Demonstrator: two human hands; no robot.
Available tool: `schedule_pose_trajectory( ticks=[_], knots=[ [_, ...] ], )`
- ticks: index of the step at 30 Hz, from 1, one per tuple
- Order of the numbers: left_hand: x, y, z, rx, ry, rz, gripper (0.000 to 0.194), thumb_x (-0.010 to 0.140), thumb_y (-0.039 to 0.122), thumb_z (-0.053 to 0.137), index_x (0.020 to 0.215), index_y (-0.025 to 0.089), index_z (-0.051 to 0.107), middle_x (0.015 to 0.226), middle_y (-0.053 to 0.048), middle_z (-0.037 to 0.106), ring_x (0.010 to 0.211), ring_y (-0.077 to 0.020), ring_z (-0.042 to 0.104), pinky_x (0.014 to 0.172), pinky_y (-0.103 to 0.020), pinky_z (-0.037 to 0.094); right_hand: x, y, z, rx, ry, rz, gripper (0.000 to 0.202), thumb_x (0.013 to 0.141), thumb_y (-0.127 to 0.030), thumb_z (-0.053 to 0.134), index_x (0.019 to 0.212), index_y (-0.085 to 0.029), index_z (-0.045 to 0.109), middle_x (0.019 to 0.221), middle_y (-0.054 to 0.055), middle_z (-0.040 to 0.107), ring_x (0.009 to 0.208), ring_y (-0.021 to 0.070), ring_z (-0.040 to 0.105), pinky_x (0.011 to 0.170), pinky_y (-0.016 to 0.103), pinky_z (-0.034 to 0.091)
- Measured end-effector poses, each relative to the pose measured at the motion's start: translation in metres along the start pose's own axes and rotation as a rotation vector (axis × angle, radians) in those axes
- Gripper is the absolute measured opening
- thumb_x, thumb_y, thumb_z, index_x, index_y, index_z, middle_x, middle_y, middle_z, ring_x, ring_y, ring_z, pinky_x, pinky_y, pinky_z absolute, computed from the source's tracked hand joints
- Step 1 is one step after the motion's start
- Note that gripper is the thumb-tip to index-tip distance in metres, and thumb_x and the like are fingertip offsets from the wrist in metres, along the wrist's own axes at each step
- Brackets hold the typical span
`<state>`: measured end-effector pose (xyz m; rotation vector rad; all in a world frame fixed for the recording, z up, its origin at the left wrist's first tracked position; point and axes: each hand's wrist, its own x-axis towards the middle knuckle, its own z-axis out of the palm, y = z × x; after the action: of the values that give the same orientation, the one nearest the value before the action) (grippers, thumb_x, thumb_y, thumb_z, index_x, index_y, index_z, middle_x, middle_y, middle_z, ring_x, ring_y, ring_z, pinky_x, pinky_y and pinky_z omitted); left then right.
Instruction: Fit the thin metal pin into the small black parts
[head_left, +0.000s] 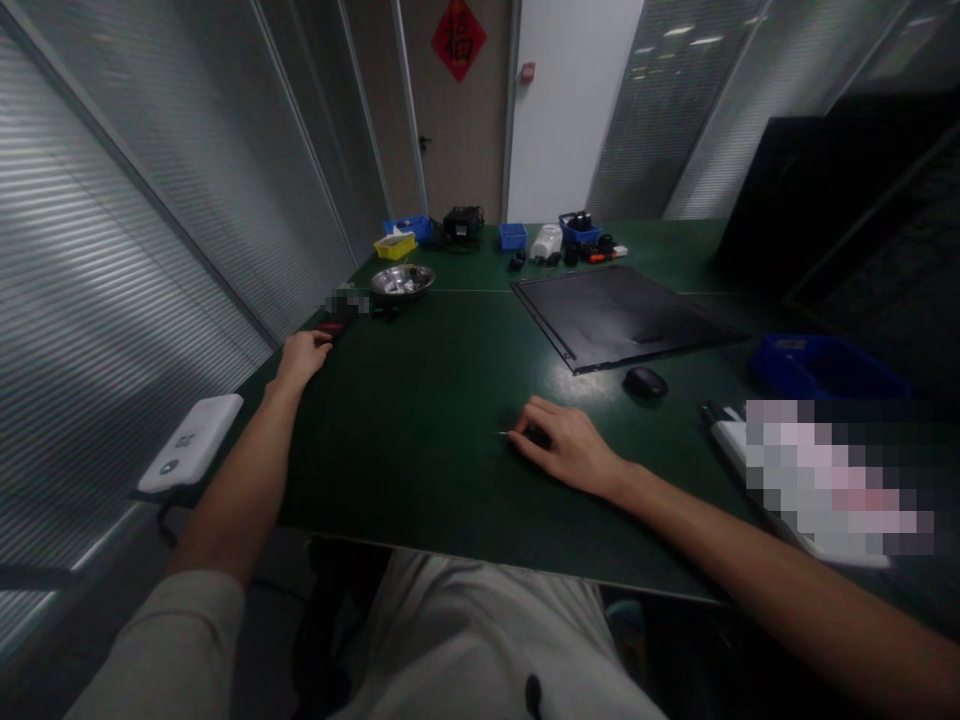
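Observation:
My right hand (pixel 566 445) rests on the green table, its fingers curled round a small dark object (pixel 537 434) with a thin pale tip pointing left. Most of that object is hidden by the fingers. At the table's left edge my left hand (pixel 304 358) reaches forward, its fingertips at a dark item with a red stripe (pixel 332 326); whether it grips the item is too small to tell. Just beyond are small black parts (pixel 386 312) and a metal bowl (pixel 403 283) holding small pieces.
A black mat (pixel 626 315), a mouse (pixel 645 382) and a blue tray (pixel 825 368) lie to the right. A white device (pixel 191 443) sits at the left edge. Blue bins (pixel 513 237), a yellow bin (pixel 395 246) and a black box (pixel 463 224) stand at the back.

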<state>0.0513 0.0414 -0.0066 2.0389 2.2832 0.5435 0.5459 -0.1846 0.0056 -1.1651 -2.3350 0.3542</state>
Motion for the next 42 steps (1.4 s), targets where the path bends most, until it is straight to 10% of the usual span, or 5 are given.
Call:
schedule_pose_trajectory(
  ticks=[15, 42],
  knots=[
    [0.004, -0.033, 0.005, -0.097, 0.154, -0.080, 0.028, 0.088, 0.015, 0.061, 0.108, 0.014, 0.080, 0.104, -0.013, 0.076, 0.103, -0.0282, 0.070, 0.102, -0.037, 0.052, 0.000, 0.000, -0.001, -0.001, 0.001, -0.004, 0.014, 0.102, -0.035, 0.060, 0.097, -0.021, 0.062, 0.096, 0.002, 0.063, 0.068, 0.0130, 0.056, 0.063, 0.028, 0.037],
    [-0.009, -0.015, -0.013, 0.071, 0.154, -0.148, 0.017, 0.085, 0.026, 0.066, 0.091, 0.014, 0.076, 0.095, -0.016, 0.073, 0.099, -0.0331, 0.067, 0.096, -0.044, 0.052, 0.000, 0.000, -0.001, -0.004, -0.011, -0.013, 0.015, 0.103, -0.035, 0.058, 0.099, -0.021, 0.062, 0.096, 0.002, 0.064, 0.070, 0.0138, 0.057, 0.064, 0.028, 0.038]
  ],
)
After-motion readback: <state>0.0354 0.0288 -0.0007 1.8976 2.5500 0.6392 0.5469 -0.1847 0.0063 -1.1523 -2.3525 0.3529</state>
